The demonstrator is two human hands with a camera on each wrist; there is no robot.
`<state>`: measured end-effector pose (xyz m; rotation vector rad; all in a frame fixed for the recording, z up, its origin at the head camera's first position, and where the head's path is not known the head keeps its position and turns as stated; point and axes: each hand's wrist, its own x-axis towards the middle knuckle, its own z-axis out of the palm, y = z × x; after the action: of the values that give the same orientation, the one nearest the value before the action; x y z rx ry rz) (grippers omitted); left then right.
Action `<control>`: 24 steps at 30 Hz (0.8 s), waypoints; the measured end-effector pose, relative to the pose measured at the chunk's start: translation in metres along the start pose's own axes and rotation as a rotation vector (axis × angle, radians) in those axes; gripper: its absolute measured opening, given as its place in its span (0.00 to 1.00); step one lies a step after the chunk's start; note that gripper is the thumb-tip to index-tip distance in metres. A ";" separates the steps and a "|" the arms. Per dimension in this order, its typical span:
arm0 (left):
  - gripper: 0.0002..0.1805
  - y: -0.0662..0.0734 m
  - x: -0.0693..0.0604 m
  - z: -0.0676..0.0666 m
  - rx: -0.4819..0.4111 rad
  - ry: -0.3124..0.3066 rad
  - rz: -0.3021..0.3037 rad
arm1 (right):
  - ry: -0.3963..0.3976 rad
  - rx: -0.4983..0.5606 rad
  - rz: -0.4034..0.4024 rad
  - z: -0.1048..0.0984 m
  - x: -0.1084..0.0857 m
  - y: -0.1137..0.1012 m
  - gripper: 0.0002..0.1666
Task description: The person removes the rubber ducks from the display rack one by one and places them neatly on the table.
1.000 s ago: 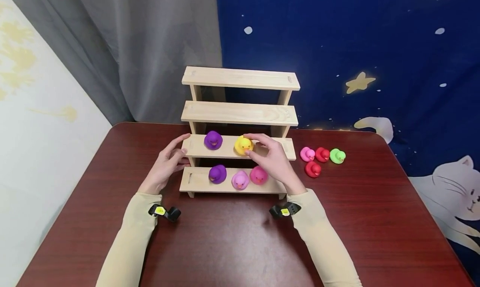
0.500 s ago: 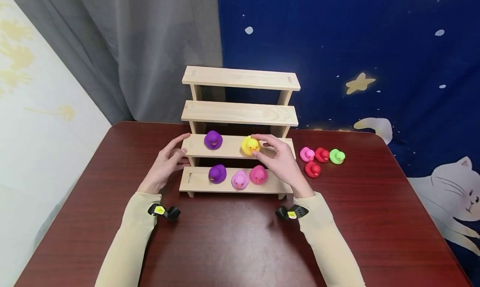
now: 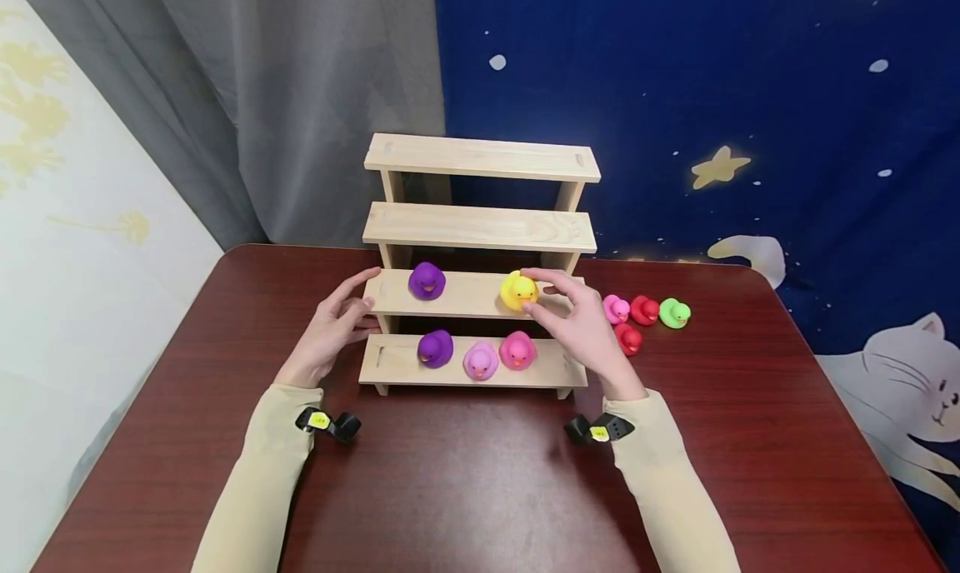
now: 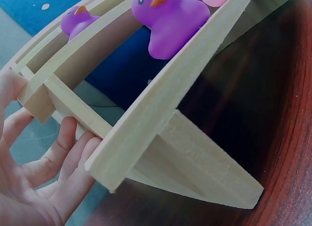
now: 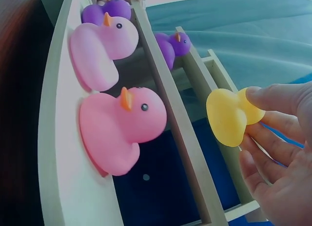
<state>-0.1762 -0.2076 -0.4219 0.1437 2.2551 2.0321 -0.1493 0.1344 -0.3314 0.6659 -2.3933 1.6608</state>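
A light wooden stepped shelf (image 3: 480,226) stands on the table. My left hand (image 3: 330,331) grips the left end of its second step from the bottom; in the left wrist view, fingers (image 4: 63,143) lie against the wood. My right hand (image 3: 581,327) pinches a yellow rubber duck (image 3: 518,291) between thumb and fingers, at the right part of that step. Further left on the same step sits a purple duck (image 3: 427,281). Another purple duck (image 3: 435,349), a light pink duck (image 3: 480,361) and a deeper pink duck (image 3: 517,351) sit on the lowest step.
Right of the shelf, on the dark red table (image 3: 480,490), are a pink duck (image 3: 617,309), a red duck (image 3: 644,310), a green duck (image 3: 675,313) and another red duck (image 3: 628,340), partly behind my right hand. Curtains (image 3: 337,98) hang behind the table.
My right hand has moved to the right along the second step with the yellow duck. My left hand has stayed at the shelf's left end.
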 end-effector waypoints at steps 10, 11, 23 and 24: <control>0.27 0.000 0.000 0.000 -0.012 -0.005 0.003 | 0.036 0.007 0.005 -0.008 -0.005 0.002 0.22; 0.27 -0.001 0.000 0.000 -0.013 -0.006 0.002 | 0.040 0.002 0.010 -0.009 -0.006 0.002 0.23; 0.27 0.000 -0.001 -0.001 -0.003 -0.010 0.005 | 0.080 -0.048 0.050 -0.023 -0.017 0.006 0.23; 0.27 0.000 -0.001 -0.001 -0.001 -0.009 0.004 | 0.082 -0.055 0.060 -0.024 -0.018 0.007 0.23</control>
<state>-0.1755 -0.2085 -0.4222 0.1578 2.2504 2.0302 -0.1395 0.1633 -0.3345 0.5121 -2.4143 1.6054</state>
